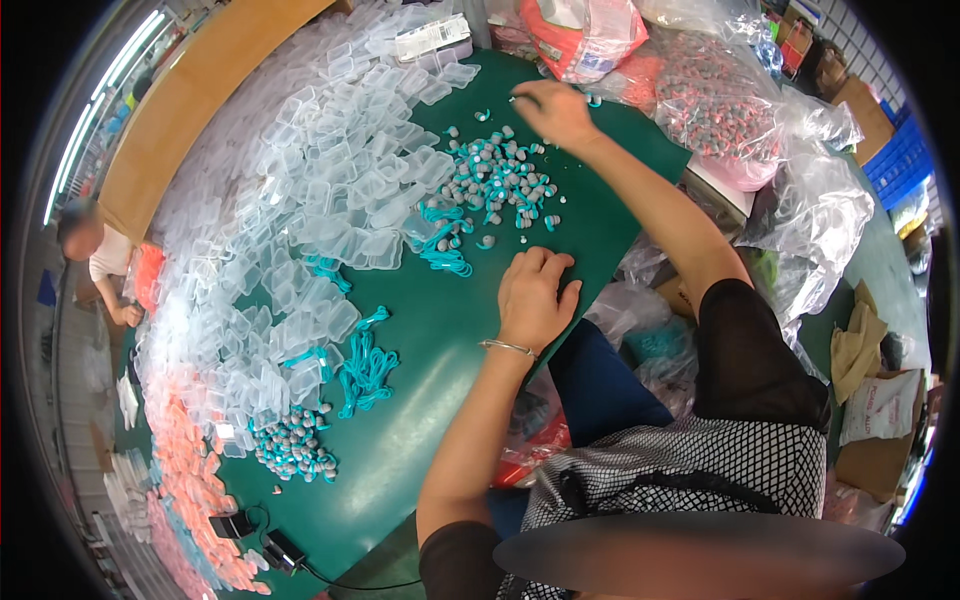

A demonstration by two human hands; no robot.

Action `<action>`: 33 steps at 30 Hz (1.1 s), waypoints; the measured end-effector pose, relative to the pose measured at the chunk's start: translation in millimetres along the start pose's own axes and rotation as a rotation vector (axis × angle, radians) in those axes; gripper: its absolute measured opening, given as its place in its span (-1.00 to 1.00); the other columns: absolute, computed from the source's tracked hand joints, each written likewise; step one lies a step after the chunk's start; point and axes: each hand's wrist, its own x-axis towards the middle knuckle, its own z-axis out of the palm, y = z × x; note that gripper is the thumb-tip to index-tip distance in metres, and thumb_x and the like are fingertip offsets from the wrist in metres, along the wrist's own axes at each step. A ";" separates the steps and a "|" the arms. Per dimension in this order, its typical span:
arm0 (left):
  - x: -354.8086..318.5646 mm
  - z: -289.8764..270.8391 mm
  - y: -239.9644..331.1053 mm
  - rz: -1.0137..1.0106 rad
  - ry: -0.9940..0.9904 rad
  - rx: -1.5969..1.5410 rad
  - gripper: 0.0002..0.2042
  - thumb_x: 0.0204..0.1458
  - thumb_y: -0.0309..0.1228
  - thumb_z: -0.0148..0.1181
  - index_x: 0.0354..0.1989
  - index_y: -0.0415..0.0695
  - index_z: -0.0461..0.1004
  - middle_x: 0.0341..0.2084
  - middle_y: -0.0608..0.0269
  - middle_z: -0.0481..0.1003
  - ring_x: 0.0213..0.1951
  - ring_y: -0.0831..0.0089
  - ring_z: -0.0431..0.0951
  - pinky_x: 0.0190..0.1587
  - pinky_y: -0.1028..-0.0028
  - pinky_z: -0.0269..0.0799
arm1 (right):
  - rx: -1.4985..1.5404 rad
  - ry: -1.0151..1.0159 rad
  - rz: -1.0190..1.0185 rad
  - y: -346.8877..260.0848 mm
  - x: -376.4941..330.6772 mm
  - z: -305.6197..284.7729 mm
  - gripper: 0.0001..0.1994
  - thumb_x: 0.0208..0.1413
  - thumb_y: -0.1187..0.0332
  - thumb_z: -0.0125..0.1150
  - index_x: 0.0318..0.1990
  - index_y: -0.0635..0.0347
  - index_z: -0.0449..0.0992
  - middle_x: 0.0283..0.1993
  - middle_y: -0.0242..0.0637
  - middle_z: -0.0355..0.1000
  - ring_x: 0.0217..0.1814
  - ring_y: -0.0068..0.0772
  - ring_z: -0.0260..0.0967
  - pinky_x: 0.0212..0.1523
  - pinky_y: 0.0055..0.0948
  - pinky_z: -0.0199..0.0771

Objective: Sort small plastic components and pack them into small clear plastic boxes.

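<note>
My left hand (535,295) rests knuckles-up on the green table (420,440), fingers curled under, with nothing seen in it. It lies just below a heap of small grey-and-teal earplugs (495,180) and a tangle of teal cords (440,245). My right hand (555,112) reaches to the far side of the table beyond the heap. Its fingertips are pinched together on what looks like a small pale earplug piece. A wide drift of clear plastic cases (330,170) covers the table's left half.
More teal cords (365,368) and a second earplug heap (295,445) lie lower left, beside pink cases (190,490). Clear bags of pink-grey plugs (715,95) crowd the right edge. A black charger with cable (280,550) lies near the front. Another person (95,255) sits at far left.
</note>
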 end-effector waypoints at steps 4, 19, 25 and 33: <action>-0.9 -3.4 -0.5 -0.053 -0.016 0.001 -0.78 -0.16 -0.38 0.30 -0.29 -0.12 0.56 -0.35 0.23 0.45 -0.24 0.21 0.46 -0.20 0.29 0.40 | -0.461 0.155 0.123 53.5 -4.7 -6.2 -0.57 0.03 -0.04 0.14 0.01 -0.09 0.53 0.07 -0.27 0.46 0.16 -0.04 0.34 0.13 -0.11 0.35; -4.4 4.2 -5.1 -0.036 0.045 -0.018 -0.79 -0.18 -0.39 0.30 -0.31 -0.08 0.56 -0.36 0.23 0.44 -0.22 0.21 0.46 -0.16 0.28 0.40 | -0.040 -0.034 -0.022 93.7 25.9 33.9 -0.70 -0.01 0.13 0.27 -0.18 0.07 0.58 -0.19 -0.21 0.54 -0.10 -0.19 0.50 -0.03 -0.29 0.45; -9.2 -2.4 -8.4 -0.036 0.040 -0.033 -0.83 -0.17 -0.40 0.29 -0.35 -0.10 0.57 -0.37 0.21 0.44 -0.22 0.21 0.44 -0.14 0.28 0.39 | 0.116 -0.089 -0.033 9.6 -15.1 39.9 -0.76 0.03 0.22 0.23 -0.22 0.13 0.60 -0.38 -0.30 0.56 -0.32 -0.39 0.53 -0.22 -0.42 0.46; -16.1 -3.0 -13.1 0.050 0.092 -0.086 -0.80 -0.15 -0.45 0.26 -0.28 -0.13 0.55 -0.30 0.15 0.44 -0.19 0.13 0.42 -0.09 0.24 0.39 | 0.251 -0.079 -0.230 -46.3 -55.7 48.6 -0.79 0.02 0.27 0.22 -0.23 0.16 0.54 -0.33 -0.21 0.48 -0.27 -0.27 0.48 -0.21 -0.31 0.46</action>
